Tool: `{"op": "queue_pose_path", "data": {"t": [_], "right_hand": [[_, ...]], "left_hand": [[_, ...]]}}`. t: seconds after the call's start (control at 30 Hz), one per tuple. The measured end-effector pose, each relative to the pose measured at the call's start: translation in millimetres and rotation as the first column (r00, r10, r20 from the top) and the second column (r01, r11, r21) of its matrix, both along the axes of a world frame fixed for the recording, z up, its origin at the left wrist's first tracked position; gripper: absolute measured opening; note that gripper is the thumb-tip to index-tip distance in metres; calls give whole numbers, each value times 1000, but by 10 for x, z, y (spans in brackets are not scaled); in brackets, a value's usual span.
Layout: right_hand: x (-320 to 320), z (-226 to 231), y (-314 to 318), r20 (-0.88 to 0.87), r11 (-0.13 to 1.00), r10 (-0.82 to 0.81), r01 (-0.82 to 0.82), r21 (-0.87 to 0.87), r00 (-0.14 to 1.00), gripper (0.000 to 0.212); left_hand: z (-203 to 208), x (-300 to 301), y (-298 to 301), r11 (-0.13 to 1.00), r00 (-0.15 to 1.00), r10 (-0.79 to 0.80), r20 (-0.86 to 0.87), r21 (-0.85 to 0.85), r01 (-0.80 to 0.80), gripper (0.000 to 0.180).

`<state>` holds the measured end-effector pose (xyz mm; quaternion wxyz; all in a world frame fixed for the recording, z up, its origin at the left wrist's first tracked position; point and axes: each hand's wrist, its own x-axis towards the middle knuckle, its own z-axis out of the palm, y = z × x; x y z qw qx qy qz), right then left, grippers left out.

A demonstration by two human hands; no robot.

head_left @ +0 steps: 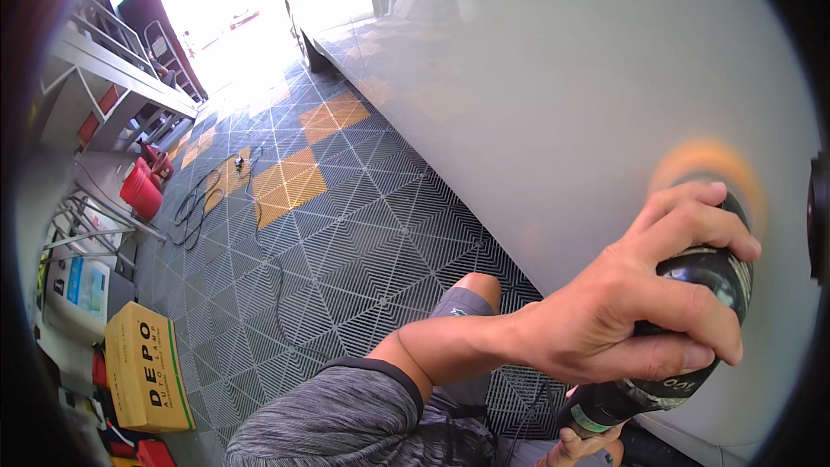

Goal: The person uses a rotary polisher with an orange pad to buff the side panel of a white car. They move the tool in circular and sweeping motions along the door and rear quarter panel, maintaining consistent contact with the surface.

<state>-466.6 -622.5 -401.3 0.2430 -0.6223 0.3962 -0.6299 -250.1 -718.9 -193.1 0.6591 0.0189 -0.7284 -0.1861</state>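
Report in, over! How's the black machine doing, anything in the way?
Left hand gripping top of black machine, right hand its lower end. Machine held up to pale panel. Possible snag: black cord loose on floor.

- Above and left of the polisher, the pale panel runs smooth and wide; a hand could slide along its face there.
- The panel itself is a solid wall on the right, blocking any passage beyond it.
- The left hand covers the polisher's head, and the right hand takes up the room at its handle.
- The left forearm bars the way from the lap toward the panel.
- Between knee and panel, a narrow strip of floor stays passable.
- Farther left the floor opens broadly, crossed by a loose cord.
- Carton and red bucket obstruct its left border.
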Motion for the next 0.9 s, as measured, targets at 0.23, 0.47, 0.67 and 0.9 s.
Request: {"op": "queue_pose_path", "data": {"t": [0.23, 0.47, 0.67, 0.9], "right_hand": [[105, -184, -60, 30, 1000, -17, 16, 17, 999, 115], [176, -491, 15, 146, 989, -77, 57, 135, 986, 119], [397, -149, -150, 51, 996, 43, -47, 78, 998, 113], [587, 207, -367, -67, 968, 236, -241, -73, 969, 109]], "left_hand": [[15, 238, -37, 999, 1000, 25, 18, 26, -25, 13], [1, 439, -138, 999, 1000, 16, -6, 49, -16, 14], [55, 697, -154, 994, 994, 93, 61, 50, -96, 19], [29, 746, -245, 987, 990, 139, -39, 87, -135, 30]]}}
